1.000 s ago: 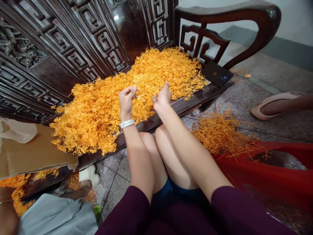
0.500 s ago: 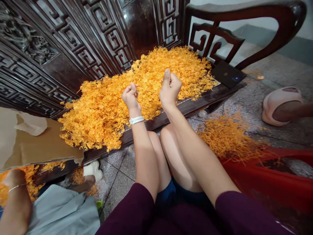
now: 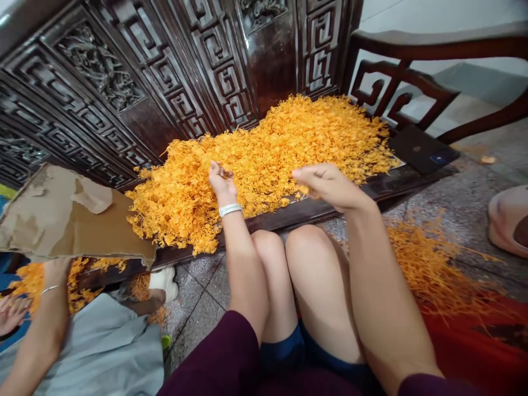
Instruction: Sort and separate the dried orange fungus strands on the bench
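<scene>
A long heap of small, frilly orange pieces (image 3: pixel 264 154), which look like artificial flower sprigs, covers the dark wooden bench seat. My left hand (image 3: pixel 221 180), wearing a white watch band, is raised over the heap's front, palm up with its fingers curled in. Whatever is in those fingers is too small to make out. Near the bench's front edge, my right hand (image 3: pixel 325 184) points left with thumb and fingers pressed together. A bit of orange shows beneath its fingertips, but I cannot tell whether it is held or belongs to the heap.
Torn cardboard (image 3: pixel 103 225) stands at the left, beside another person's arm (image 3: pixel 53 308) and grey clothing. A dark flat device (image 3: pixel 421 148) lies at the bench's right end. Thin orange stems (image 3: pixel 429 264) pile up over a red container (image 3: pixel 462 341); a person's shoe (image 3: pixel 509 217) is beyond.
My right hand has moved down and right and turned from an upright fist to point left. My left hand has lowered slightly. The whole view has shifted left.
</scene>
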A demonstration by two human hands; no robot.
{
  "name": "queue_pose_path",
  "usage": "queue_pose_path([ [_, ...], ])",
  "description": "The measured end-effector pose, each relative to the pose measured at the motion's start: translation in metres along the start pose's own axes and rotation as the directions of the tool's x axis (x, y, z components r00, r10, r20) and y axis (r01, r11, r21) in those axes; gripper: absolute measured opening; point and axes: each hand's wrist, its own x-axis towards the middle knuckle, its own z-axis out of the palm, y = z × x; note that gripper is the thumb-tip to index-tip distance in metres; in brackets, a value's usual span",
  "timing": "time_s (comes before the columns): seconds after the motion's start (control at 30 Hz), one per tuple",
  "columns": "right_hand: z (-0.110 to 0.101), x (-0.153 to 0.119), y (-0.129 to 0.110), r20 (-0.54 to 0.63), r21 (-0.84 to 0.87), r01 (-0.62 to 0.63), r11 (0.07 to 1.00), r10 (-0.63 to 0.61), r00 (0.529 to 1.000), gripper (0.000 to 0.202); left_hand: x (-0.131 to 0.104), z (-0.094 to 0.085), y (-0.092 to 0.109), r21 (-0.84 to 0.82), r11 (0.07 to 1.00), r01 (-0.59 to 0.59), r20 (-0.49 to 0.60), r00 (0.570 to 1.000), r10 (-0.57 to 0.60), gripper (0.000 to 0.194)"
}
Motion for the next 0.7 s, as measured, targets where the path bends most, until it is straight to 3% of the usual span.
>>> queue_pose_path([
  [0.03,0.006,-0.001,-0.007,0.235,-0.016,-0.039,0.999,0.041,0.971,0.06,-0.001,0.001,-0.004,-0.004,1.0,0.022,0.002,1.0,-0.022,0.037],
  [0.07,0.011,0.002,-0.011,0.382,-0.012,-0.058,0.998,0.058,0.922,0.058,-0.003,0.002,-0.008,-0.009,0.999,0.036,0.012,0.999,-0.036,0.036],
  [0.1,0.015,0.007,-0.013,0.42,0.03,-0.068,0.997,0.05,0.906,0.054,-0.004,0.004,-0.009,-0.014,0.999,0.04,0.027,0.999,-0.04,0.034],
  [0.13,0.018,0.016,-0.011,0.353,0.108,-0.075,0.991,0.033,0.935,0.052,-0.006,0.005,-0.009,-0.018,0.999,0.037,0.047,0.998,-0.036,0.032],
  [0.17,0.019,0.027,-0.005,0.193,0.207,-0.07,0.976,0.03,0.981,0.051,-0.008,0.006,-0.008,-0.023,0.999,0.03,0.069,0.997,-0.029,0.031],
  [0.2,0.019,0.038,0.004,-0.035,0.303,-0.042,0.952,0.055,0.998,0.053,-0.01,0.006,-0.006,-0.029,0.999,0.021,0.092,0.996,-0.018,0.031],
  [0.23,0.018,0.05,0.015,-0.225,0.357,-0.042,0.933,0.13,0.966,0.057,-0.011,0.006,-0.004,-0.031,0.999,0.011,0.113,0.994,-0.007,0.032],
  [0.3,0.017,0.069,0.038,-0.48,0.389,-0.092,0.917,0.287,0.829,0.063,-0.014,0.006,0.0,-0.02,1.0,-0.007,0.156,0.988,0.01,0.033],
  [0.33,0.017,0.074,0.048,-0.54,0.383,-0.123,0.916,0.329,0.775,0.063,-0.014,0.005,0.001,-0.006,1.0,-0.016,0.189,0.982,0.017,0.035],
  [0.37,0.018,0.076,0.054,-0.56,0.37,-0.148,0.917,0.348,0.752,0.063,-0.015,0.005,0.001,0.013,1.0,-0.028,0.232,0.972,0.024,0.036],
  [0.4,0.021,0.075,0.058,-0.548,0.347,-0.162,0.924,0.34,0.765,0.062,-0.014,0.004,0.001,0.036,0.998,-0.042,0.286,0.958,0.03,0.038],
  [0.53,0.043,0.06,0.046,-0.401,0.18,-0.072,0.981,0.14,0.905,0.062,-0.014,0.005,-0.005,0.208,0.966,-0.155,0.481,0.876,0.037,0.042],
  [0.7,0.07,0.048,0.025,-0.31,-0.253,0.111,0.961,-0.189,0.932,0.055,-0.021,0.013,-0.012,0.394,0.872,-0.292,0.578,0.816,0.011,0.045],
])
